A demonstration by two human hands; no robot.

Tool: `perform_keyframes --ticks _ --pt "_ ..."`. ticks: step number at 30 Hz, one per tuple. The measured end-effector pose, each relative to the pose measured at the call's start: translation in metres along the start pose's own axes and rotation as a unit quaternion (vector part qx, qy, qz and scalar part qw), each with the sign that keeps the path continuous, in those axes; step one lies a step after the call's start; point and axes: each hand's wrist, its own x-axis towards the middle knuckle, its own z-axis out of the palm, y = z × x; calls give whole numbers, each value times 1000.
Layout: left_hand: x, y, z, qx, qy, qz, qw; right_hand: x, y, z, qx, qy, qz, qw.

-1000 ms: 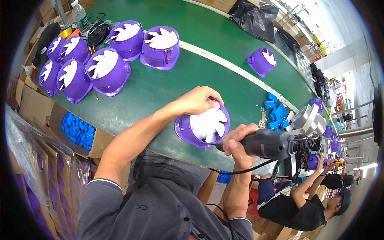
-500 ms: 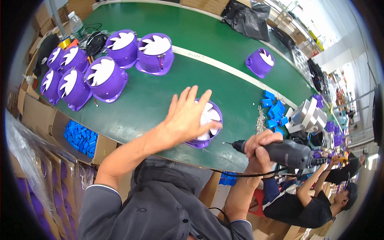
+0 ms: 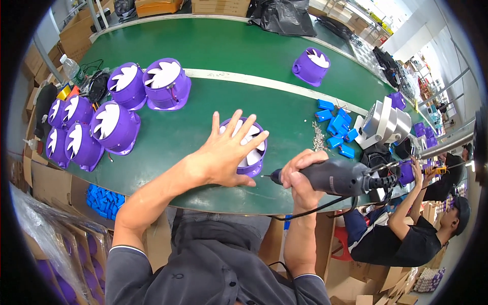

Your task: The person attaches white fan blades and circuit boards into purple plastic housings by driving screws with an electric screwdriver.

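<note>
My left hand lies spread over a purple fan housing with white blades, its fingers apart across the top. Gripped in my right hand is a dark grey corded electric screwdriver. The tool lies nearly level, its thin bit pointing left at the near side of the housing; whether the tip touches it I cannot tell. Beyond my right hand lie a pile of small screws and several blue battery packs.
Several purple fans stand together at the left, and one fan sits beyond the white strip. A silver device stands at the right. Below the table's left edge is a box of blue parts. A co-worker sits at the right.
My view has turned slightly. The screwdriver has come closer to the fan under my left hand, and my left fingers have spread wider, with the thumb lower.
</note>
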Motion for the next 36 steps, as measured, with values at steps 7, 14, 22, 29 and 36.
perform_keyframes --ticks 7,14,22,29,36 --pt "3 -4 12 26 31 0 999 14 10 8 -29 19 -20 999" --pt "2 -5 15 29 45 3 999 17 13 7 -17 2 -29 999" --pt "1 -7 18 34 88 20 995 19 15 10 -9 0 -22 1000" --pt "2 -5 16 37 62 22 997 28 16 13 -76 2 37 996" --pt "3 -6 19 28 86 28 996 32 15 16 -73 -32 63 995"
